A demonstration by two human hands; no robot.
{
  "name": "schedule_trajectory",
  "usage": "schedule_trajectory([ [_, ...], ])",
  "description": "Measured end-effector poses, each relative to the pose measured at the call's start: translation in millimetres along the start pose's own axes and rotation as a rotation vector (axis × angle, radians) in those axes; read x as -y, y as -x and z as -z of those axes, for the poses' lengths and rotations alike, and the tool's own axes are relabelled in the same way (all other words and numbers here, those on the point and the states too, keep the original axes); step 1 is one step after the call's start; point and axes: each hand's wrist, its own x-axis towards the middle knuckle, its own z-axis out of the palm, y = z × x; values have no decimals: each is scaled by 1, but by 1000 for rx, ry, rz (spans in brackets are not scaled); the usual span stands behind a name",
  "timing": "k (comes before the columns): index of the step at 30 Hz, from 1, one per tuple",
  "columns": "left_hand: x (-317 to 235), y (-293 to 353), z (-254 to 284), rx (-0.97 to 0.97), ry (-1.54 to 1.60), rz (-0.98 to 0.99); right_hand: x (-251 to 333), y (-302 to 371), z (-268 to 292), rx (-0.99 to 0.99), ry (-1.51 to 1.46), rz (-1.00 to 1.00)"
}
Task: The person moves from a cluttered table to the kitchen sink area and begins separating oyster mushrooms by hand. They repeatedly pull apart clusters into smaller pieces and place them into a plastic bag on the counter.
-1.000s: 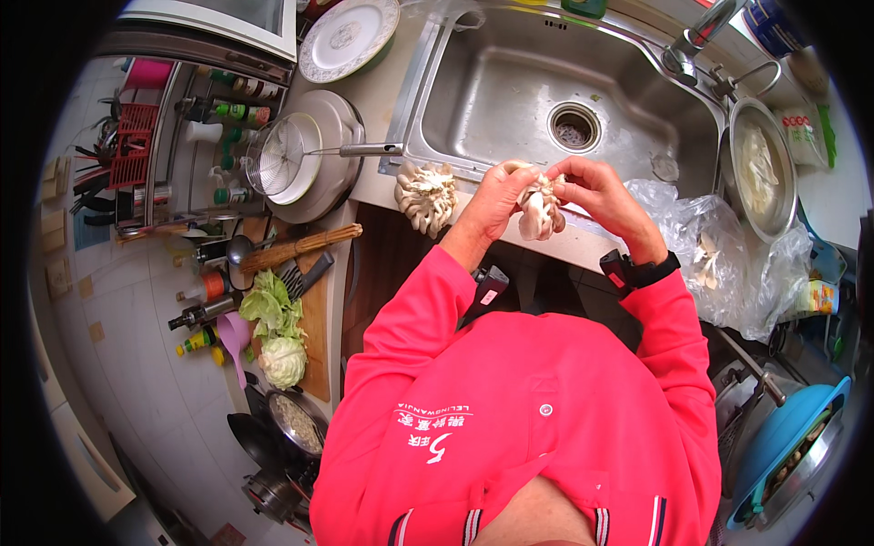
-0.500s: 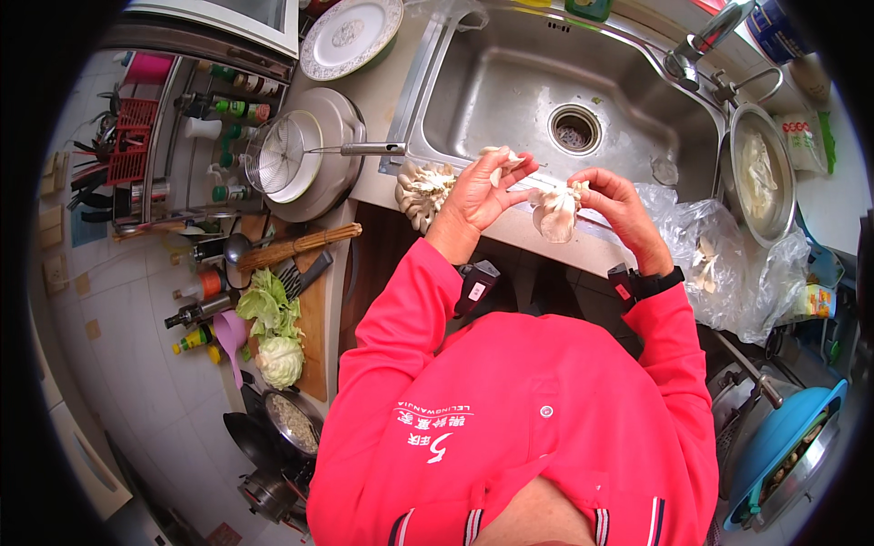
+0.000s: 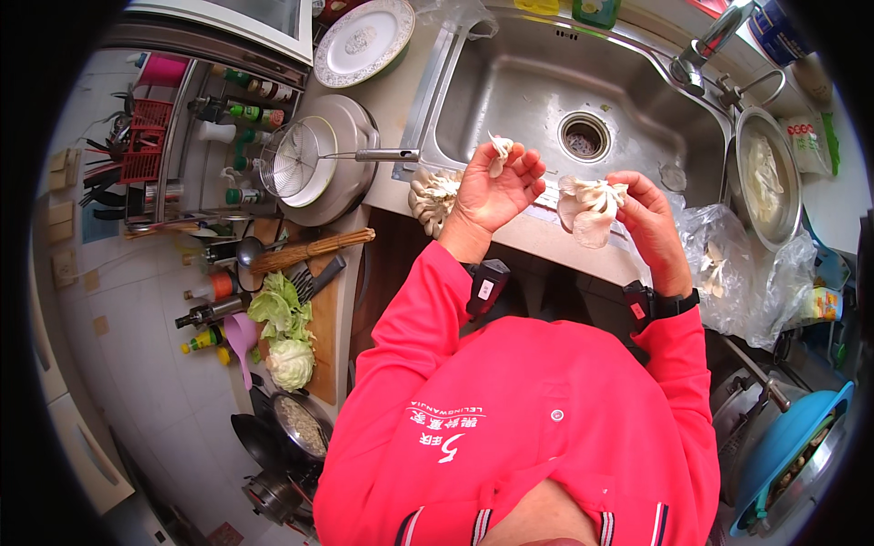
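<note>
In front of the sink, my left hand [image 3: 492, 193] pinches a small white mushroom piece [image 3: 499, 156] between thumb and forefinger, its other fingers half curled. To its right, my right hand [image 3: 654, 223] is closed on the stem end of a small oyster mushroom cluster [image 3: 592, 211], its pale caps fanned toward the left hand. A gap separates the two hands. Beside my left wrist, a bigger oyster mushroom clump [image 3: 431, 198] rests at the counter edge, partly covered by the hand.
Beyond my hands lies the steel sink [image 3: 537, 86]. A metal basin [image 3: 790, 205] and clear plastic bag [image 3: 751, 282] are at right. On the left are a wire skimmer [image 3: 291, 156] over stacked dishes, a patterned plate [image 3: 364, 41], and lettuce [image 3: 289, 364] on a cutting board [image 3: 325, 350].
My left hand has drawn apart from the cluster, lifting the small piece with its fingers more upright. The cluster in my right hand has turned, showing more of its caps.
</note>
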Motion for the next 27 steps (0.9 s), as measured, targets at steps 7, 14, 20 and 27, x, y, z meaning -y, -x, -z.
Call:
schedule_trajectory([
  [7,5,-11,3,-172,-105,-60,4,16,7,-50,-109,85],
  [14,25,-27,-17,-508,-224,-113,10,33,8,-105,-234,156],
  [20,62,-49,-51,-489,-915,31,40,85,28,-131,-294,427],
  [27,171,-109,-74,-112,-1180,372,74,164,89,-498,-322,727],
])
